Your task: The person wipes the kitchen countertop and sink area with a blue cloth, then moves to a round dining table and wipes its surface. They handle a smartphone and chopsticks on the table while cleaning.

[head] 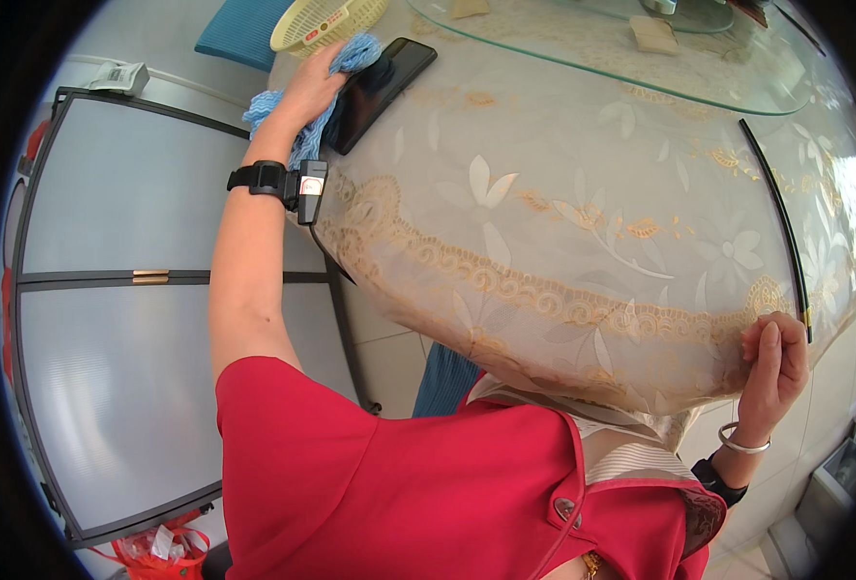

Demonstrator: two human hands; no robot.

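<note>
My left hand [313,85] is at the upper left with its fingers on a crumpled blue-and-white cloth [312,138], beside a black smartphone [381,94] lying on the table [464,210]. The cloth bunches out on both sides of the hand and touches the phone's edge. At the right, my right hand [776,355] rests at the table's near edge, fingers curled, with no object seen in it. Just above it lies the lower end of a thin black rod [780,210]. A translucent cover with floral and lace patterns is over the table.
A yellow plastic basket [326,25] sits at the table's far left edge. The edge of a glass turntable [616,71] curves over the far side, with beige pieces [654,35] there. A cabinet with frosted panels [130,188] stands left, a red bag [159,554] below it.
</note>
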